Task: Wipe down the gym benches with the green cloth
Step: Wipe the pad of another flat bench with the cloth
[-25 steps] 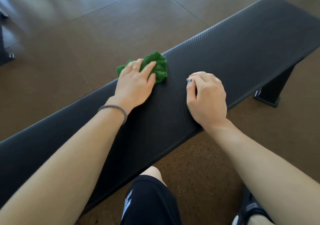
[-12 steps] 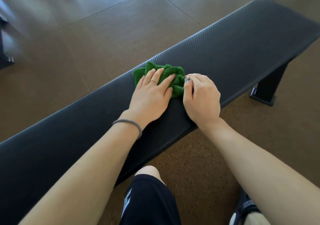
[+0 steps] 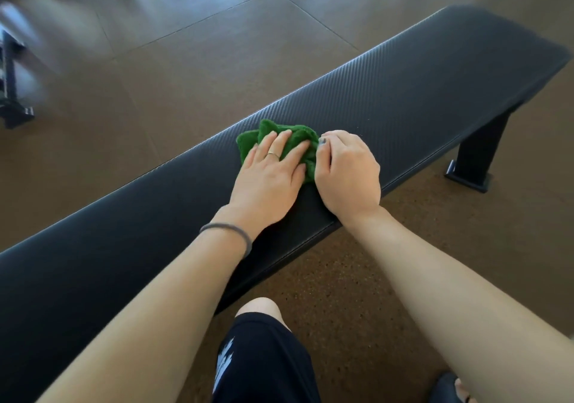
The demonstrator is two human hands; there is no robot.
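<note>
Cloth's slid right along the tabletop (image 3: 403,98) since a sec ago, now touching my right hand (image 3: 348,169). Left hand (image 3: 270,173) lies flat, fingers spread, pressing green cloth (image 3: 264,132) down to scrub. Right grip's curled, pinching cloth edge, prob to steady it.

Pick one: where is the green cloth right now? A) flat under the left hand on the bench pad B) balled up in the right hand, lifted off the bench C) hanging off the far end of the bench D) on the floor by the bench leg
A: the green cloth lies on the bench pad with the left hand pressed flat on it; the right hand rests beside it at its edge.
</note>
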